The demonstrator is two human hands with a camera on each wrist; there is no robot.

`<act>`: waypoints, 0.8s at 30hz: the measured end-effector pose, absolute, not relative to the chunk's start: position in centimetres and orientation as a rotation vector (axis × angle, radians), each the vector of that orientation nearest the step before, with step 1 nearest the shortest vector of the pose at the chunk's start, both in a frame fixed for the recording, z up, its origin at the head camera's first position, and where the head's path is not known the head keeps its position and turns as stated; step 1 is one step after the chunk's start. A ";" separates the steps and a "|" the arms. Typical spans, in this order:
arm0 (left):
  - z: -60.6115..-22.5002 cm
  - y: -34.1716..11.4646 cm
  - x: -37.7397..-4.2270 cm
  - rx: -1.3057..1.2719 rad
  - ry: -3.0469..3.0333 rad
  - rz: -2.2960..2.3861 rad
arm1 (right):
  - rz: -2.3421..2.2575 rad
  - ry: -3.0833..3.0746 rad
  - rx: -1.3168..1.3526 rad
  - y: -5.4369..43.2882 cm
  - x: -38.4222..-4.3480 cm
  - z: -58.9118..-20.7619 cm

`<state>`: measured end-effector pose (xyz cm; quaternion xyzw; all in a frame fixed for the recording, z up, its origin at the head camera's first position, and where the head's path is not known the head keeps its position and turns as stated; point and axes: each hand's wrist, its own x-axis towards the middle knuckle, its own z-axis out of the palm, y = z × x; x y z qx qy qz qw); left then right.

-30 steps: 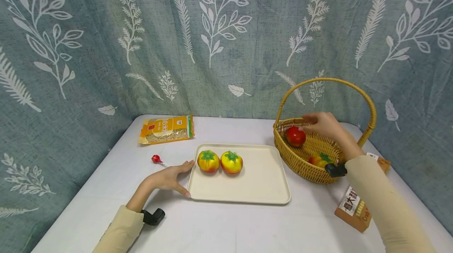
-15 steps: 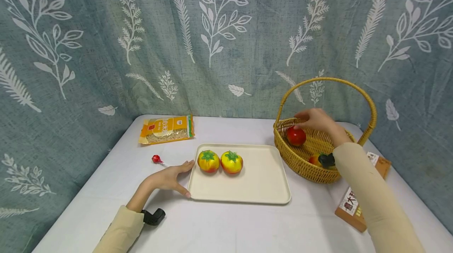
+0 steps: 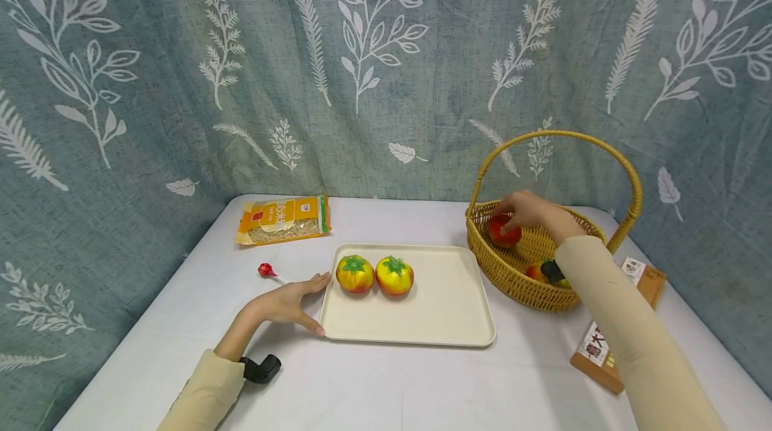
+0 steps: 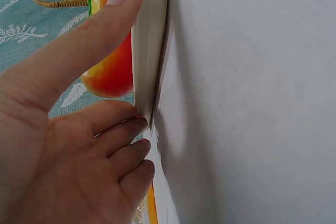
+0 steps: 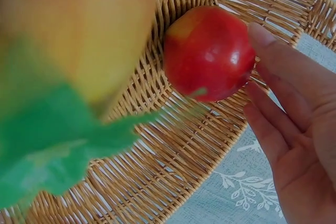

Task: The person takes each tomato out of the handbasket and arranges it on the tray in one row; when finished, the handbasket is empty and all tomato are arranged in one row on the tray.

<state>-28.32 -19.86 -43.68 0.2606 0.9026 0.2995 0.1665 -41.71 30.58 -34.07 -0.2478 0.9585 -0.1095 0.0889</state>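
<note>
In the head view, a red apple lies in the wicker basket at the right. My right hand reaches over it from above. Seen from the right wrist, the thumb tip and fingertips are right at the edge of the apple, with the fingers extended. A yellow-red fruit with a green leafy top looms close by in the basket. My left hand rests at the left edge of the cream tray, fingers spread and relaxed. Two similar yellow-red fruits sit side by side on that tray.
An orange grain packet lies at the back left, with a red lollipop nearer the left hand. The basket's tall handle arches over the right hand. A brown box lies partly beneath the right forearm.
The right hand has moved left and down onto the apple, its forearm shifting left and covering more of the fruit nearer the front of the basket. My left hand stays put.
</note>
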 end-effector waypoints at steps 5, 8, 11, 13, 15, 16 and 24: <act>-43.7 -19.9 -28.3 0.740 2.572 0.851 | -0.297 2.834 -0.718 30.3 -42.0 -34.2; -43.7 -19.9 -28.3 0.738 2.574 0.846 | -0.290 2.819 -0.694 30.4 -42.3 -34.4; -43.7 -19.8 -28.3 0.736 2.575 0.845 | -0.296 2.804 -0.662 30.5 -42.6 -34.7; -43.7 -19.8 -28.3 0.738 2.577 0.841 | -0.299 2.802 -0.640 30.6 -42.7 -34.8; -43.6 -19.8 -28.3 0.736 2.579 0.841 | -0.288 2.802 -0.638 30.6 -42.7 -34.8; -43.6 -19.8 -28.3 0.737 2.579 0.841 | -0.284 2.804 -0.635 30.6 -42.8 -34.9; -43.8 -19.8 -28.3 0.733 2.582 0.838 | -0.283 2.804 -0.596 30.7 -42.8 -34.7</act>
